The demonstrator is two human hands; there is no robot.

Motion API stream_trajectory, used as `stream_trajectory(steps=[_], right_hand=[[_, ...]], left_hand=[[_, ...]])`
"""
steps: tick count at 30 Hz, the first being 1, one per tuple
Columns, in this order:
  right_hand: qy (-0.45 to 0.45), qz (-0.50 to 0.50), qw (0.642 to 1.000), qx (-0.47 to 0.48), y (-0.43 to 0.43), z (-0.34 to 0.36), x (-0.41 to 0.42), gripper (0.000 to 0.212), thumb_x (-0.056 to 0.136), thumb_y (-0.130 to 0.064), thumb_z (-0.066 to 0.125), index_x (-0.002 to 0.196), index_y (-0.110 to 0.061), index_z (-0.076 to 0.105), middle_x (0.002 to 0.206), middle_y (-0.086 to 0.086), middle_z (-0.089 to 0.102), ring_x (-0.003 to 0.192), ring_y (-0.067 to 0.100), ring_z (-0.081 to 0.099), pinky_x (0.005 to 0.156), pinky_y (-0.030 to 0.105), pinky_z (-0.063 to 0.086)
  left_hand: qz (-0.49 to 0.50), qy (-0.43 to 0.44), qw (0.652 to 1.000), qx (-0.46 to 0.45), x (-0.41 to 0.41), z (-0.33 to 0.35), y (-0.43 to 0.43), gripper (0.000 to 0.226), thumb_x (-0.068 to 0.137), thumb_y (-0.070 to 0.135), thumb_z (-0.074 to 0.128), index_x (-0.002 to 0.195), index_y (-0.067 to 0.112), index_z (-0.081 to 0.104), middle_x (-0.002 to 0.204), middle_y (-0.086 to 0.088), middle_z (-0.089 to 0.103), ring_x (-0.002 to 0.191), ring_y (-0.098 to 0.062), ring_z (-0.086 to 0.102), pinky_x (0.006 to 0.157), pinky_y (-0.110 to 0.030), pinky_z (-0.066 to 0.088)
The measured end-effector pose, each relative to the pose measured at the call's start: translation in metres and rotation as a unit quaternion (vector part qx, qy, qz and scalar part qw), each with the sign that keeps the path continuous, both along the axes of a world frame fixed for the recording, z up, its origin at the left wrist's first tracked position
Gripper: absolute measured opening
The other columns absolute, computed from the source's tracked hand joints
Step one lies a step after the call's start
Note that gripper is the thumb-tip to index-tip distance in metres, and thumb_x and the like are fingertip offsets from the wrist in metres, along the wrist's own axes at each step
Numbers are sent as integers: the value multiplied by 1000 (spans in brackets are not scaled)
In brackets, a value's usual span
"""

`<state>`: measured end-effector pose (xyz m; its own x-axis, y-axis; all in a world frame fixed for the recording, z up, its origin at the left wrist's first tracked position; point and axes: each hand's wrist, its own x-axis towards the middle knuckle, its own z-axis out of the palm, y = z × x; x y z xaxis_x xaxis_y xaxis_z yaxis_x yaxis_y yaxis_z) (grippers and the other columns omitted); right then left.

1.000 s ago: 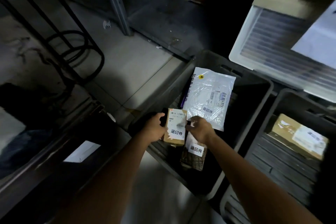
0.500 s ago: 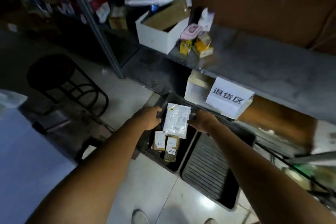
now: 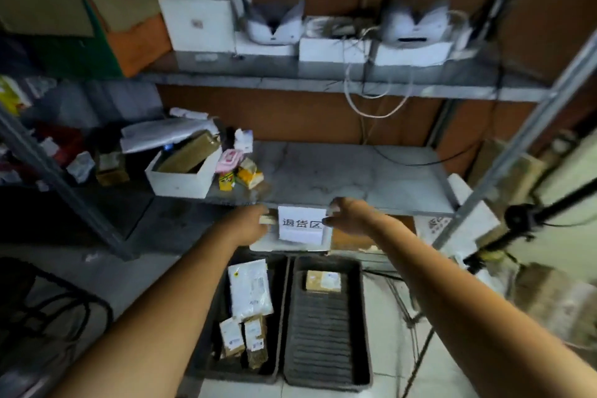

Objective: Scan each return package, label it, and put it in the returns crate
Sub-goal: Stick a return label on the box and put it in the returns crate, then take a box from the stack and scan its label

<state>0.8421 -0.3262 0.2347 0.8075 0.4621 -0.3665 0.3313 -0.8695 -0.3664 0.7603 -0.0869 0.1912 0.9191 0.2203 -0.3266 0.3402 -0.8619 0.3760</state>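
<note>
A dark stool (image 3: 48, 310) stands on the floor at far left, beside a slanting metal upright (image 3: 64, 184) of the racking. At the left end of the middle shelf (image 3: 349, 171), an open white box (image 3: 184, 176) and a few small snack packets (image 3: 240, 173) crowd the front edge.

The person's left hand (image 3: 253, 225) and right hand (image 3: 349, 215) are raised to that edge, one at each side of a white paper sign (image 3: 300, 225) hanging there. Both sets of fingers are curled, but blur hides whether they pinch the sign, something small, or nothing. The reach suggests the sign marking the returns spot is being straightened, not a package handled.

On the floor below, the left crate (image 3: 245, 376) holds a white mailer (image 3: 250, 288) at its far end and two labelled small boxes (image 3: 231, 336) at its near end, apparently already deposited. The right crate (image 3: 323, 333) holds one cardboard parcel (image 3: 323, 281) at its far end.

The shelf's front edge overhangs the far ends of both crates, so any drop must come from the near side. At far right, a black stand (image 3: 523, 213) and loose floor cables narrow the approach.
</note>
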Motion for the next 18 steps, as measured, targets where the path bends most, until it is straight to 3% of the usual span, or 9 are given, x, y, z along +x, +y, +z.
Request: stream_trajectory(steps=[2,6,15,18], right_hand=[[-13,-37,999,-3,-41,21,-11,57,91,-42,63,140,-15,49,140,8,55,126,28,53,100,32,43],[-40,-109,993,-8,-135,55,-37,57,91,-40,62,140,-15,49,140,10,54,127,29,51,103,34,43],[-54,-261,964,7,-376,85,-133,58,93,-44,60,139,-12,47,139,8,54,121,29,55,97,36,47],[-62,-302,951,-5,-463,84,-174,51,91,-43,61,131,-12,54,132,10,59,117,31,57,92,35,48]], left_hand=[[-53,-5,999,8,14,21,-34,33,88,31,63,118,21,57,124,-6,63,105,-26,61,89,-34,50],[-126,-18,992,14,32,61,-123,49,90,34,64,136,24,51,130,-6,59,107,-22,61,84,-26,46],[-336,-8,941,50,10,116,-378,52,97,43,52,145,27,39,134,-4,54,112,-23,57,94,-36,49],[-387,5,920,58,-11,118,-473,52,98,42,51,146,25,39,135,-3,54,115,-23,56,94,-35,48]])
